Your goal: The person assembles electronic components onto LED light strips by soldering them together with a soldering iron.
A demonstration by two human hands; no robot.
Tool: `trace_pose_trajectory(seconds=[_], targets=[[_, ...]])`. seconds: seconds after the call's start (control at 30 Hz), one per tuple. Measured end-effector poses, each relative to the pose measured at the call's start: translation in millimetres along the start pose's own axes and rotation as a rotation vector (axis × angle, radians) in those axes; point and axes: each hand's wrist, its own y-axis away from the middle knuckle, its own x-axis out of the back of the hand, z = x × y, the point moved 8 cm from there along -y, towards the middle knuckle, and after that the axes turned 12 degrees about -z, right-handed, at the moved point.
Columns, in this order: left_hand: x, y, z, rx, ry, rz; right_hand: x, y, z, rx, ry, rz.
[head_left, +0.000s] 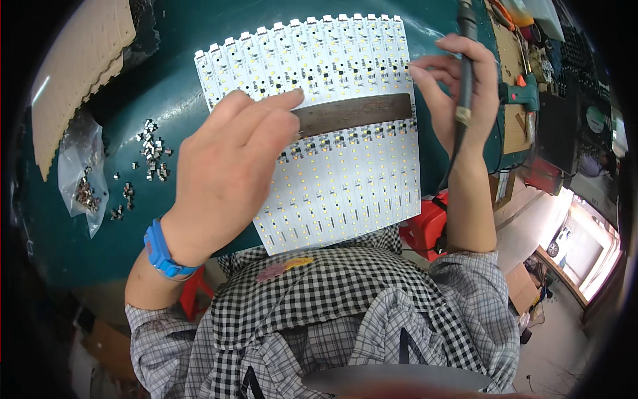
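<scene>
A white panel of joined LED circuit strips [332,179] lies on the dark green table, its near edge over my lap. Across it rests a dark flat bar [359,114]. My left hand [232,153], with a blue watch on its wrist, is over the panel's left part and covers the bar's left end. Its fingers are curled together; what they pinch, if anything, is hidden. My right hand [465,86] is closed round a grey-handled soldering iron [467,63], beyond the panel's right edge. Its thumb and fingertips come close to that edge. The iron's tip is not visible.
Small metal connectors [154,149] lie loose on the table at left, beside a clear plastic bag [83,176] holding more. Brown cardboard [80,73] stands at far left. A green power tool [522,93] lies at right; a red stool [425,229] is below the table edge.
</scene>
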Motion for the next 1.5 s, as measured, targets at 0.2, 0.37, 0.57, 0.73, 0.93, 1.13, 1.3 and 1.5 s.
trace_pose_trajectory(seconds=[0.2,0.37,0.57,0.73,0.93,1.13,1.3,1.5], targets=[[-20.7,-4.6,-1.0,0.104,-0.037,-0.067,-22.6,-11.2,9.9,0.005,0.006,-0.067],[-27.7,-7.0,-3.9,0.155,-0.08,-0.059,-34.8,-19.1,1.1,0.067,0.114,-0.084],[-29.9,-4.0,-5.9,0.151,-0.086,-0.014,-42.9,-22.6,-4.3,0.095,0.234,-0.085],[-30.5,-1.9,-7.6,0.164,-0.051,-0.021,-44.3,-19.1,0.5,0.036,0.177,-0.038],[-33.0,-1.6,-7.7,0.174,-0.03,-0.036,-43.1,-16.2,7.3,-0.047,0.131,-0.051],[-31.4,-3.3,-6.3,0.165,-0.033,-0.027,-45.1,-17.8,3.8,-0.132,0.243,-0.055],[-34.3,-2.9,-6.8,0.156,-0.046,-0.021,-48.1,-21.7,-11.5,-0.22,0.181,0.011],[-34.9,-3.4,-6.1,0.154,-0.057,-0.007,-49.2,-22.0,-18.7,0.104,0.439,0.056]])
